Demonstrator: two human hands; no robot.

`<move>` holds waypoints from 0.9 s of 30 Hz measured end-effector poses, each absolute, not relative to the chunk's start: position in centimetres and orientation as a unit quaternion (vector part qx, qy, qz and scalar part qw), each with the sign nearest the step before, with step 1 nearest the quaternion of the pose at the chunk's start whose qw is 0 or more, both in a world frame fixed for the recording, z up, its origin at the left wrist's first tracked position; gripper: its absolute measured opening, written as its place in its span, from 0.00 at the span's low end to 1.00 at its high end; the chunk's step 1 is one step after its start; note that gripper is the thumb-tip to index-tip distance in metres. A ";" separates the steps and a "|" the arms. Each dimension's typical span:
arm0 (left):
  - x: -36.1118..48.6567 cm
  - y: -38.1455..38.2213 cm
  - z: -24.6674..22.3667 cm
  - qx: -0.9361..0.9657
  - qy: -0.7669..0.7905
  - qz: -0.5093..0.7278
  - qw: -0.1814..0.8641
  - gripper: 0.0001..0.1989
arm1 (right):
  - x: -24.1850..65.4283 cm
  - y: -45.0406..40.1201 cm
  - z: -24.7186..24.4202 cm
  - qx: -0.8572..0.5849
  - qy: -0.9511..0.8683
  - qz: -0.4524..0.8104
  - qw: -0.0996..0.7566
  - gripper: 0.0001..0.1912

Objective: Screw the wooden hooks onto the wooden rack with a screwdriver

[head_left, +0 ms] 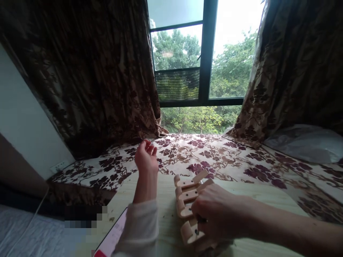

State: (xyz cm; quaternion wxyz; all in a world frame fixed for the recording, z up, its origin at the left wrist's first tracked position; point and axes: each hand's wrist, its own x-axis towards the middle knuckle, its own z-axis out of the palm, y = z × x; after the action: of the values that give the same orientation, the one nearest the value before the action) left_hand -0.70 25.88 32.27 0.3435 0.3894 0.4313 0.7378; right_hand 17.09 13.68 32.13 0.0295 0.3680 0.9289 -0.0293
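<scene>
A row of pale wooden pieces [184, 195] with rounded ends and small dark screws or holes lies on the light wooden board. My right hand [214, 210] is closed over the right side of this row. Its curled fingers touch the wood and hide part of it; a small dark spot shows beneath them, too unclear to name. My left hand [146, 157] is raised above the board's far edge, left of the pieces, with the palm turned up. Its fingers are loosely bent and apart, and I see nothing in them.
The wooden board [166, 228] stands before a window ledge with floral cloth [182, 150]. A phone [114, 235] with a lit screen lies partly under my left sleeve. Dark patterned curtains [107, 71] frame the window, and a plastic bag [308, 142] rests at right.
</scene>
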 end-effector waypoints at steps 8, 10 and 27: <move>-0.9 23.0 35.8 0.704 0.365 0.531 0.298 0.09 | 17.4 13.5 30.9 0.368 0.929 -0.023 -0.040 0.05; -1.7 19.5 32.2 0.772 0.342 0.451 0.291 0.05 | 17.7 13.7 30.8 0.373 0.926 -0.029 -0.053 0.04; -1.2 13.3 17.7 0.803 0.369 0.401 0.241 0.24 | 17.6 14.6 31.2 0.386 0.920 -0.063 -0.001 0.04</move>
State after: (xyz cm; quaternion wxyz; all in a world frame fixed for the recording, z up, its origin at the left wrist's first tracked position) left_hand -1.17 13.31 17.73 0.2411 0.8030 0.3689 0.4013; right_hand 17.64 14.61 31.21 -0.0010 0.3859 0.9204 -0.0625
